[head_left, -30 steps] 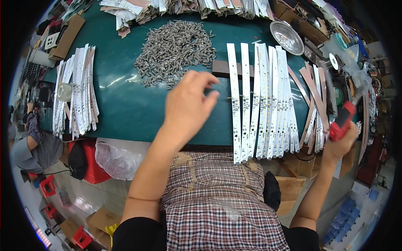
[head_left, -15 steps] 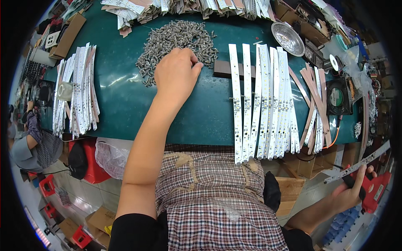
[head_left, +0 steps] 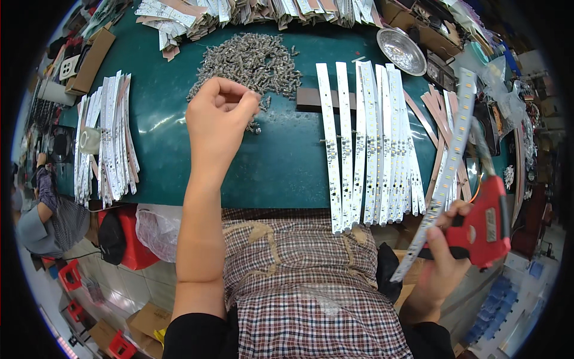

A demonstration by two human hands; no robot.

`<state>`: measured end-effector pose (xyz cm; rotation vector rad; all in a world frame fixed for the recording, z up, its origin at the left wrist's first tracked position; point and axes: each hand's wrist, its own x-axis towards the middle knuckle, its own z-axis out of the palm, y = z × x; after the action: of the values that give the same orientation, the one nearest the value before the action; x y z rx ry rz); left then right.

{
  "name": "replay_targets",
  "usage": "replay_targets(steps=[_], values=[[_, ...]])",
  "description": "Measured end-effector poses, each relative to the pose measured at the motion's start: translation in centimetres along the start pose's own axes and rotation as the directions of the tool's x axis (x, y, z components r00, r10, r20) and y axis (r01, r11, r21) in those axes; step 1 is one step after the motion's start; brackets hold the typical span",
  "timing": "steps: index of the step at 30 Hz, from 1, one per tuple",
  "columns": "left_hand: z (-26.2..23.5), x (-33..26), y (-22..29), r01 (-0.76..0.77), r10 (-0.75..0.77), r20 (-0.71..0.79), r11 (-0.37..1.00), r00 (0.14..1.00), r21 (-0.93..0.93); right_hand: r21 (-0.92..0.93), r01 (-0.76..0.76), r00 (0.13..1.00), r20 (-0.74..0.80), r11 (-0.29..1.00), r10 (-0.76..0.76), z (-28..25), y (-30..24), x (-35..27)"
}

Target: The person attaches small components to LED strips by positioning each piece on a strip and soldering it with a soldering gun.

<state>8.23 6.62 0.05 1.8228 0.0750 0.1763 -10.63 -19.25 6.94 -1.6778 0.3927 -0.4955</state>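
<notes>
My left hand [head_left: 220,116] is closed in a pinch above the near side of a heap of small metal parts [head_left: 245,57]. Whatever its fingertips hold is too small to make out. A few loose parts lie just under and beside the fingers. On the right, my right hand [head_left: 445,254] grips a red, gun-shaped soldering tool [head_left: 487,224] with a metal tip pointing up and away. The same hand also holds a white LED strip board [head_left: 449,173], tilted across the front of the tool.
White LED boards [head_left: 373,143] lie in a row, their near ends past the table's front edge. Another board stack [head_left: 110,140] with a tape roll [head_left: 90,140] sits left. A dark bar [head_left: 308,100], metal bowl [head_left: 402,51] and piled boards [head_left: 179,21] are farther back.
My left hand has drawn back to the left from the heap, its fingers pinched. My right hand has brought the soldering tool and the LED board up and inward, the board now steeper.
</notes>
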Motion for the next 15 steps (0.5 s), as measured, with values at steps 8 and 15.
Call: replay_targets(steps=[8,15], values=[[2.8,-6.9,2.3,0.587,-0.221,0.639,0.678,0.736,-0.442,0.071,-0.262,0.951,0.188,0.962,0.245,5.3,0.8,0.1],[3.4,-8.3,2.0,0.67,-0.252,0.688,0.595,0.68,-0.444,-0.016,-0.287,0.923,0.261,0.958,0.281,6.1,2.1,0.0]])
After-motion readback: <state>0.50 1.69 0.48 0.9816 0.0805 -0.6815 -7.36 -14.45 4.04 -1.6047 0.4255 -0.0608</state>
